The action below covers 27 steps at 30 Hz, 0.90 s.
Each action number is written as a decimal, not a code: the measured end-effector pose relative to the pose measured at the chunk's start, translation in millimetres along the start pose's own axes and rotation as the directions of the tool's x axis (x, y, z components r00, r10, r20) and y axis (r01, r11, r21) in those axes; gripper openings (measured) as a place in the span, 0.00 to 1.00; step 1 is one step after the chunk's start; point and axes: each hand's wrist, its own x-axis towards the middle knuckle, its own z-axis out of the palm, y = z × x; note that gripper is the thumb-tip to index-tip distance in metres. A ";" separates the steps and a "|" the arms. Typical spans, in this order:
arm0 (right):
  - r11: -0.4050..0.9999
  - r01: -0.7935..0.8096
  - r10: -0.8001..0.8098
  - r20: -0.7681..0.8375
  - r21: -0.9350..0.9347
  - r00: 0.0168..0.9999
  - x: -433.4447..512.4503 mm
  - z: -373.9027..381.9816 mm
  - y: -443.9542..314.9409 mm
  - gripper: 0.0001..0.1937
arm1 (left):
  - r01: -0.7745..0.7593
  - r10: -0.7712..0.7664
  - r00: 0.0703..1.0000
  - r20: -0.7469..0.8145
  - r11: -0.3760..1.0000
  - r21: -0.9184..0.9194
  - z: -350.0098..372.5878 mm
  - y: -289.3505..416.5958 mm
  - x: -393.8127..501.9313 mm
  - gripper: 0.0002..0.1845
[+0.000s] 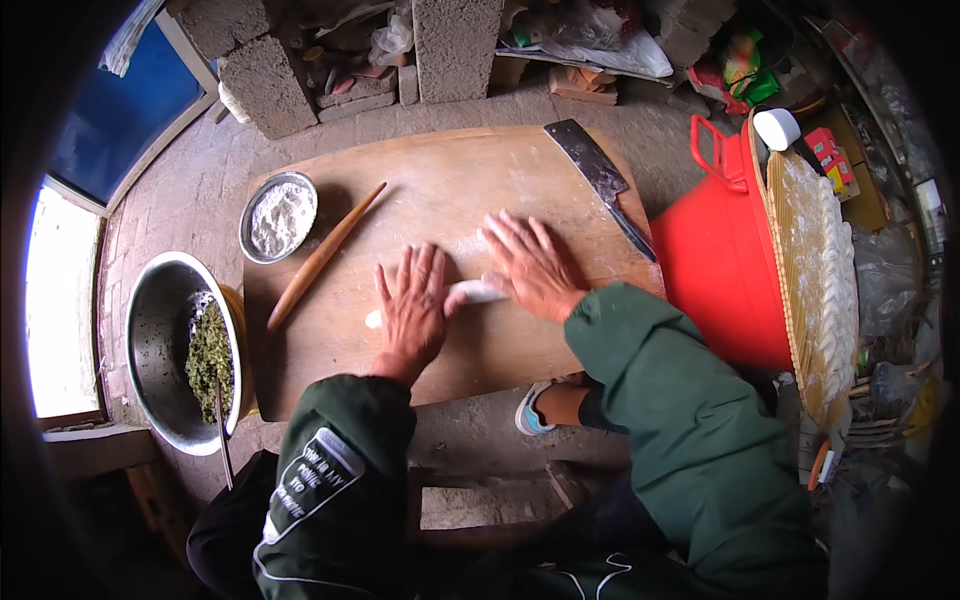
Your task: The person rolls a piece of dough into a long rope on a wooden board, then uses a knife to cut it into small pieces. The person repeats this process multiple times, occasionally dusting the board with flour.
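A rope of white dough (477, 292) lies across the floured wooden board (465, 165). My left hand (414, 300) rests flat over its left part, and a white end shows past the little-finger side. My right hand (531, 266) lies palm down at the dough's right end, fingers spread. Neither hand grips anything; the dough under the palms is hidden. To the left, a tapered wooden rolling pin (327, 255) lies slanted beside a metal bowl of flour (283, 217). A cleaver (592, 169) with a dark handle lies at the board's upper right.
A large metal basin (161, 352) with chopped green filling (210, 360) and a utensil stands left of the board. At the right, a tray (799, 300) of white dumplings (834, 285) sits on a red container (720, 277). Concrete blocks (459, 49) and bricks stand beyond.
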 end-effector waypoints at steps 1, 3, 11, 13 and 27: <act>0.999 0.026 -0.028 0.096 0.027 0.995 -9.2 -6.3 -6.3 0.36 | 0.002 -0.003 0.988 0.152 1.000 0.009 -5.5 4.4 -7.6 0.38; 0.991 0.129 -0.134 0.190 0.039 0.973 -43.4 -21.2 -24.4 0.39 | -0.060 0.068 0.950 0.306 0.998 -0.037 -22.8 17.0 -39.8 0.41; 0.999 0.005 0.001 -0.128 0.047 0.992 -2.5 23.2 17.3 0.35 | -0.037 0.037 0.999 0.009 0.999 0.009 3.4 -14.8 -22.9 0.39; 0.980 -0.150 0.174 -0.188 0.132 0.967 31.3 38.2 27.1 0.31 | 0.054 -0.054 0.998 -0.023 0.998 0.031 18.8 -29.3 -0.7 0.38; 0.922 0.109 -0.104 -0.034 0.372 0.994 1.6 26.5 -75.8 0.36 | -0.256 0.248 0.961 -0.121 0.965 -0.053 8.7 -32.7 -51.0 0.24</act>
